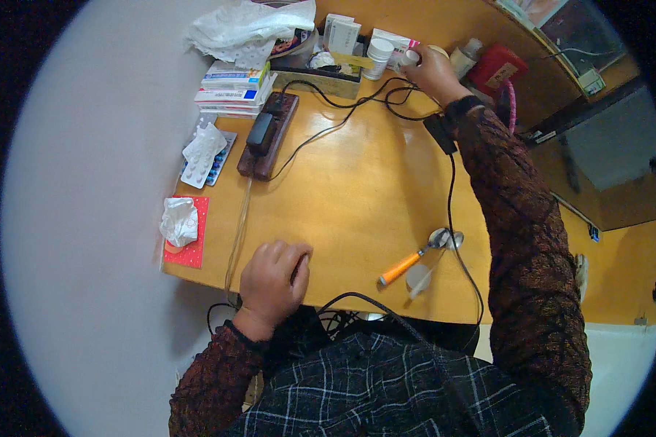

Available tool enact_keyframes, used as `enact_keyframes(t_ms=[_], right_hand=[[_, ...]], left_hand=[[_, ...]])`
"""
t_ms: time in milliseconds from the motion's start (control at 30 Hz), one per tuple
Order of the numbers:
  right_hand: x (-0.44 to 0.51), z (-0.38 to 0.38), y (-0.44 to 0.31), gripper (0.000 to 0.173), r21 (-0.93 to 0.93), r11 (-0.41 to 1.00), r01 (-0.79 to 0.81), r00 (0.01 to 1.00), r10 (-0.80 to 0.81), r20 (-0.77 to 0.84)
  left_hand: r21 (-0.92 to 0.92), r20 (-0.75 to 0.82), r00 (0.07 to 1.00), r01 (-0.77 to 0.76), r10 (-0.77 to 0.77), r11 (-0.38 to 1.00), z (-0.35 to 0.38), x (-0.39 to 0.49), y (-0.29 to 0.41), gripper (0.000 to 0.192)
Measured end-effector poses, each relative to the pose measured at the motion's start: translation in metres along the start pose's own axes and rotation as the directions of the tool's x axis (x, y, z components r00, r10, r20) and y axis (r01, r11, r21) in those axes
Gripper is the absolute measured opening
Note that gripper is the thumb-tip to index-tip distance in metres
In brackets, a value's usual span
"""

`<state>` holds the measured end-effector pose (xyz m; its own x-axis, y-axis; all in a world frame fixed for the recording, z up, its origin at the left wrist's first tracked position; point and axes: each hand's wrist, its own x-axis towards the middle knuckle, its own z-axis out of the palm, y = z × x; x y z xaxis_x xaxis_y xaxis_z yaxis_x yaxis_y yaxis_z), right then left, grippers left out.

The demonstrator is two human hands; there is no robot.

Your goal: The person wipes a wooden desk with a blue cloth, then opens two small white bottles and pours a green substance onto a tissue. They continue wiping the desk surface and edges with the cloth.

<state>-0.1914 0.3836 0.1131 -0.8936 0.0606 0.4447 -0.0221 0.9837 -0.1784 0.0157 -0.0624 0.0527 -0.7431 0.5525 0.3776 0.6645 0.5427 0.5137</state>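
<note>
My right hand [431,71] reaches to the back of the wooden desk [355,207], its fingers at a small white round container [411,57]. Just left of it stands a white plastic bottle [379,54], with a white and pink box [396,41] behind. My left hand [273,278] lies loosely curled at the desk's front edge; its palm side is mostly hidden. Between the hands, nearer the front, are a spoon with an orange handle [401,267], a second spoon [455,240] and a translucent round disc [418,277].
Medicine boxes [232,90], blister packs [205,155] and a crumpled tissue [180,221] on a red card [199,240] line the left. A power strip [270,136] and black cables [355,104] cross the desk. A red case [497,68] stands back right.
</note>
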Motion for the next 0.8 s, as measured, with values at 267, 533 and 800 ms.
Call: enact_keyframes(t_ms=[267,533,800], right_hand=[[0.017,0.049,0.011,0.035,0.0,0.993,-0.118,0.993,0.118,0.028],[0.007,0.054,0.023,0.033,-0.039,0.997,-0.066,0.996,0.064,-0.063],[-0.031,-0.087,-0.001,0.031,0.29,0.935,-0.204,0.967,0.146,0.209]], left_hand=[[0.004,0.008,1.0,0.015,-0.015,1.0,-0.002,0.002,0.002,0.015],[0.036,0.016,1.0,0.024,-0.025,0.999,-0.002,-0.002,0.002,0.014],[0.013,-0.039,0.998,0.041,-0.04,0.999,0.001,-0.004,0.003,0.011]])
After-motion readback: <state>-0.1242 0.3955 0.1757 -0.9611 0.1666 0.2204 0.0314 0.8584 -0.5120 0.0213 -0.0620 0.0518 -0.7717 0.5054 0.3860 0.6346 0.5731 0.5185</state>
